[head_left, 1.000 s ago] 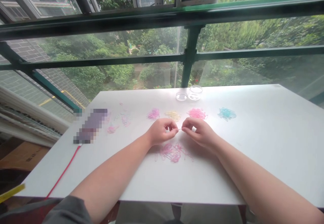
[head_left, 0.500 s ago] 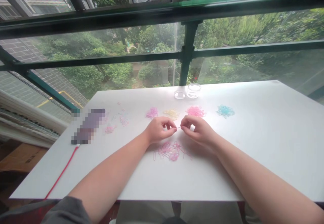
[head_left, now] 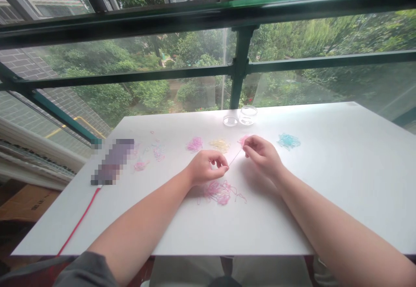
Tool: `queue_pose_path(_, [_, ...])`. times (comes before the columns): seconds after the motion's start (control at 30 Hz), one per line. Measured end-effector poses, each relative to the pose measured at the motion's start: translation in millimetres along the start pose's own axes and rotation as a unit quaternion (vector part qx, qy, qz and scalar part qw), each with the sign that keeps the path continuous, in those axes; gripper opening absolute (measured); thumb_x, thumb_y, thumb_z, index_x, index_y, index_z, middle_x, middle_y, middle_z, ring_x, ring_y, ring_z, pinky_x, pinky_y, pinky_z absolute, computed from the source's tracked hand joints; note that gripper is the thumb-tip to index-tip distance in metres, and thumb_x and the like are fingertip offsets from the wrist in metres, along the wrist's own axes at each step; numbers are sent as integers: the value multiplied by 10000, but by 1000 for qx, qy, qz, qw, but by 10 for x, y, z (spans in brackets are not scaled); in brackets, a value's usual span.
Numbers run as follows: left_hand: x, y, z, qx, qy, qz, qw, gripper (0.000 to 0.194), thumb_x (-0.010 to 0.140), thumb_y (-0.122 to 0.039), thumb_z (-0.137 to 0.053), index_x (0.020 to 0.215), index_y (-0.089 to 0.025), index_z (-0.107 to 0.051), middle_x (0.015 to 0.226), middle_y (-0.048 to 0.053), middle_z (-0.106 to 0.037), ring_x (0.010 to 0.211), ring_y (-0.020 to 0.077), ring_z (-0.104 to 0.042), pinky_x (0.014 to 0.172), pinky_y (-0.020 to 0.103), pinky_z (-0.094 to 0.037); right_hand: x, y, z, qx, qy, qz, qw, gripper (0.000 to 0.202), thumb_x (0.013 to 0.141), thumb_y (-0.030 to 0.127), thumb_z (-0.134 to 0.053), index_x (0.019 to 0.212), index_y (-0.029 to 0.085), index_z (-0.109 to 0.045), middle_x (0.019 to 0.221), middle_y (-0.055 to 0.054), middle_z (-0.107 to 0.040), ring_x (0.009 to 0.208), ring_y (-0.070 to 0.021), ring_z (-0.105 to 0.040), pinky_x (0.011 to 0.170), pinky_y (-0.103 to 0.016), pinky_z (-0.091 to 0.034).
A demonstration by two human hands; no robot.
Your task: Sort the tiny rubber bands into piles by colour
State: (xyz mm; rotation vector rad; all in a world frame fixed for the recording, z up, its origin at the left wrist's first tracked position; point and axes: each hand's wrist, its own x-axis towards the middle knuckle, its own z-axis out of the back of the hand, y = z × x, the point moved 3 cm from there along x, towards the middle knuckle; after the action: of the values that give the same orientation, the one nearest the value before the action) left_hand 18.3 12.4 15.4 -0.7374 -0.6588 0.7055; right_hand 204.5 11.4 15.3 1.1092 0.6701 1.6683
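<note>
A thin pale pink rubber band point(head_left: 235, 157) is stretched on a slant between my two hands above the white table point(head_left: 344, 183). My left hand point(head_left: 208, 166) pinches its lower end between thumb and fingertips. Higher and to the right, my right hand point(head_left: 264, 155) pinches the other end and partly covers a bright pink pile point(head_left: 242, 140). A loose heap of pink rubber bands point(head_left: 218, 192) lies just in front of my left hand. Beyond the hands are a purple-pink pile point(head_left: 194, 144) and a yellow pile point(head_left: 220, 145).
A teal pile point(head_left: 288, 141) lies to the right. Scattered bands point(head_left: 141, 166) lie at left, beside a pixelated flat object point(head_left: 113, 161) with a red cable point(head_left: 79, 221). A clear jar point(head_left: 248, 115) and a round clear lid point(head_left: 230, 121) stand at the back edge, near the window railing.
My right hand has moved up and to the right, away from my left hand. The band between them is now drawn out longer. My left hand has hardly moved.
</note>
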Motion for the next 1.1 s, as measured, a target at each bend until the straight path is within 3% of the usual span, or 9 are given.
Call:
queue_pose_path(0.07, [2,14,-1,5,-3,-2,1000,65,724,-176,-585,710,-151,-643,684,19,-656,627,100,-549,628,232,-426,-17,22,-37,-8,37,8,999,69,783,185,-486,716,187,-469,648,13,-489,606,-120,-462,591,-259,-372])
queue_pose_path(0.17, [2,48,10,21,-19,4,1000,82,737,-208,-589,728,-149,-645,707,25,-659,622,100,-541,612,231,-428,-92,124,-159,-24,158,44,986,64,783,163,-481,721,182,-483,659,11,-494,611,-115,-447,590,-251,-368])
queue_pose_path(0.23, [0,55,21,31,-37,5,999,85,741,-217,-589,732,-150,-641,712,24,-657,630,101,-547,618,232,-428,-136,172,-209,-30,204,56,977,67,788,157,-473,727,182,-485,664,12,-495,610,-111,-435,584,-245,-363])
queue_pose_path(0.4, [4,26,44,57,-84,-5,995,73,754,-209,-569,749,-156,-620,715,19,-643,648,108,-558,630,243,-429,-143,175,-192,-24,216,34,976,77,793,149,-455,729,188,-471,652,16,-488,605,-111,-426,589,-248,-367])
queue_pose_path(0.57, [-2,69,164,94,-221,27,970,79,765,-222,-545,756,-161,-596,717,20,-626,653,119,-546,619,256,-423,-143,233,-177,0,230,58,971,100,761,102,-449,712,189,-461,672,9,-490,613,-111,-428,593,-246,-377])
queue_pose_path(0.63, [4,88,151,80,-182,29,980,80,753,-218,-553,732,-158,-601,695,15,-624,632,112,-540,608,248,-416,-149,238,-183,-5,229,61,972,101,752,97,-453,715,189,-470,676,7,-498,614,-112,-432,592,-246,-378])
queue_pose_path(0.77, [-2,55,18,40,-21,-8,999,46,701,-185,-578,685,-156,-610,656,1,-622,582,92,-522,568,222,-402,-165,201,-205,-25,230,53,971,95,744,103,-465,713,187,-496,654,9,-507,600,-113,-435,575,-244,-371])
queue_pose_path(1.03, [21,109,121,89,-156,71,981,94,741,-237,-547,714,-157,-590,663,2,-611,586,101,-521,579,232,-413,-173,240,-229,-7,248,40,968,102,760,106,-449,707,192,-470,660,10,-505,606,-114,-444,583,-247,-379])
queue_pose_path(1.1, [23,114,123,81,-151,73,983,99,746,-242,-542,722,-156,-587,663,3,-603,585,101,-513,573,231,-408,-172,238,-225,-10,245,40,969,95,769,119,-451,711,193,-465,660,10,-502,606,-114,-440,580,-247,-376])
